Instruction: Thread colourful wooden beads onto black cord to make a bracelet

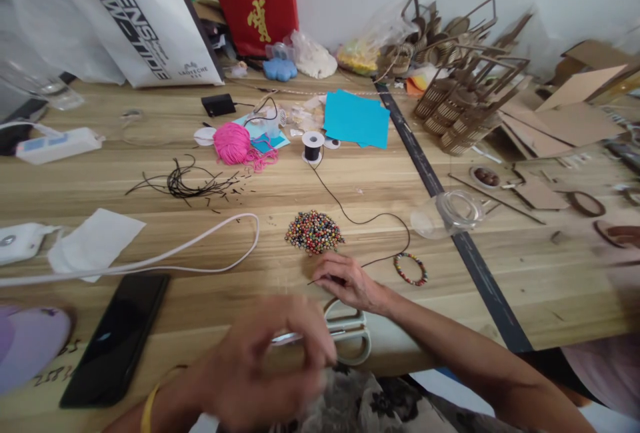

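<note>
My right hand (350, 281) rests on the table just below a pile of small multicoloured beads (314, 231). Its fingers are pinched on a black cord (373, 217), whose short end sticks out past the fingertips. The cord runs back to a white spool (313, 146). Close to my right wrist lies a beaded bracelet (411, 269). My left hand (273, 363) is raised nearer the camera, its curled fingers smeared by motion; whether they hold anything cannot be made out. Partly behind it, scissors (350, 334) with pale handles lie at the table edge.
Cut black cords (187, 183), pink yarn (233, 143) and blue sheets (356, 118) lie farther back. A phone (116, 339) and a white cable (200, 266) are at left. Right of the beads are a clear round container (460, 211) and cardboard pieces (555, 116).
</note>
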Tool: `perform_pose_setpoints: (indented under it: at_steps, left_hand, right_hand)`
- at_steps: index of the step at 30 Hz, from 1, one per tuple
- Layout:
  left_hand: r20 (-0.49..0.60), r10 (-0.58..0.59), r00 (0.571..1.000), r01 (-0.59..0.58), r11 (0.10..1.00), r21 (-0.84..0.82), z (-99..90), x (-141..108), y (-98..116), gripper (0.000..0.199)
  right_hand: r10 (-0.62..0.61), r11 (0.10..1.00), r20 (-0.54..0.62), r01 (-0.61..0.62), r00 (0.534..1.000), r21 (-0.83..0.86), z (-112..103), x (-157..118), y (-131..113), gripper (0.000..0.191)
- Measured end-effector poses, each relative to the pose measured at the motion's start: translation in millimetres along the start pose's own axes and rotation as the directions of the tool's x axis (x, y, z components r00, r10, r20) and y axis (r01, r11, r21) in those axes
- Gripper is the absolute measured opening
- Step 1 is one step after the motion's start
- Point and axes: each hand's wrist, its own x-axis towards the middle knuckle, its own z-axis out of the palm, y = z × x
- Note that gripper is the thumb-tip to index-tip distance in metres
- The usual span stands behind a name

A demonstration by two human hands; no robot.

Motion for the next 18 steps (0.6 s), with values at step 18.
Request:
perform_pose_setpoints:
  at_steps: [18]
  left_hand:
    - [-0.336, 0.069, 0.939, 0.195, 0.698, 0.689, -46.3, 128.3, -30.5, 0.008]
  right_hand:
    - [0.038, 0.998, 0.030, -0.037, 0.999, -0.049, 2.4, -0.1, 1.3, 0.011]
